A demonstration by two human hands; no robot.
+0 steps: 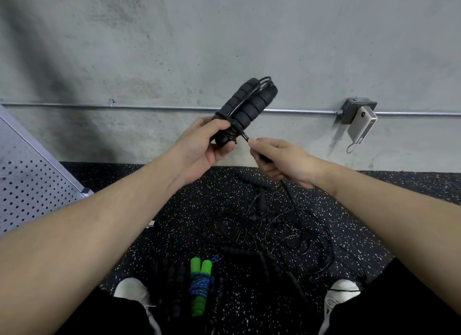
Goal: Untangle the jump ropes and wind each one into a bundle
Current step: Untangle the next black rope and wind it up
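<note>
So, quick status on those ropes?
Left hand holds black handles. Right hand pinches the cord. Green rope bundled. Black tangle on floor.

Even, dim indoor light, soft shadows on the wall (224,35), wide-angle bending at edges.

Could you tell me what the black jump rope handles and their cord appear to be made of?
The black handles look like matte foam: ribbed, soft-looking segments without shine. The cord looks like thin glossy plastic, perhaps coated wire, since it catches light and holds springy loops.
</note>
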